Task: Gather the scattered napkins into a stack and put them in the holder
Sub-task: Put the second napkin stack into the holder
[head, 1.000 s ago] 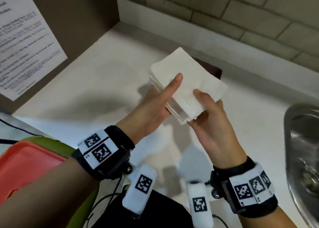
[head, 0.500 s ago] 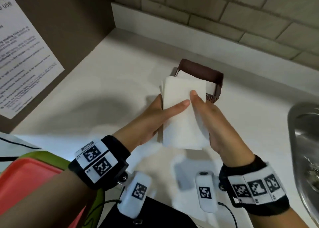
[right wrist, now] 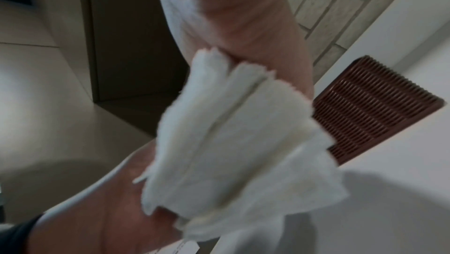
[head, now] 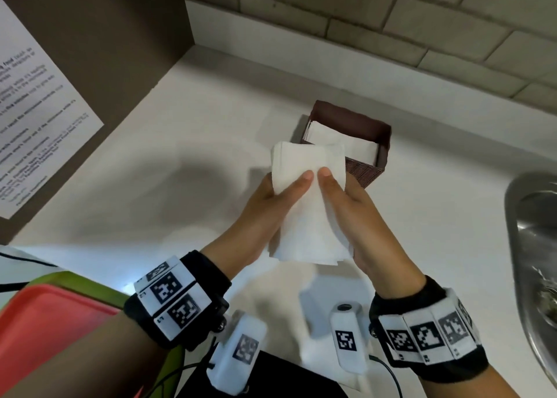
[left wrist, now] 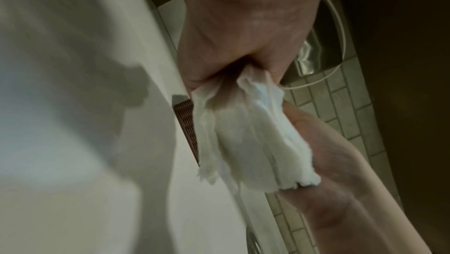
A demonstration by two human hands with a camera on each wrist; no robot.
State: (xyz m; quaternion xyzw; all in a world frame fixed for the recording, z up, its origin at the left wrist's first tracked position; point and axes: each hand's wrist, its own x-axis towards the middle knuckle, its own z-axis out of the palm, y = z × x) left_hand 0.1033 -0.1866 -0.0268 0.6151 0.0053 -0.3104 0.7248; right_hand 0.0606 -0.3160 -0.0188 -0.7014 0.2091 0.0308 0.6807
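A stack of white napkins [head: 307,210] is held in the air between both hands, just in front of the brown slatted holder [head: 361,171]. My left hand [head: 271,198] grips its left side, thumb across the top. My right hand [head: 346,198] grips the right side, its thumb beside the left one. The holder stands on the white counter [head: 180,171] near the back wall, with white napkins [head: 340,144] inside it. In the left wrist view the napkin stack [left wrist: 250,142] shows edge-on beside the holder [left wrist: 187,123]. The right wrist view shows the stack [right wrist: 231,142] before the holder [right wrist: 372,104].
A steel sink [head: 536,247] lies at the right edge. A brown panel with a printed notice [head: 36,111] rises on the left. A red tray on a green one [head: 45,322] sits at the lower left. The tiled wall [head: 391,21] runs behind.
The stack has turned from lying tilted to a squarer, upright hold, and my thumbs have come together on top. The holder, hidden behind the stack a second ago, is now in plain sight.
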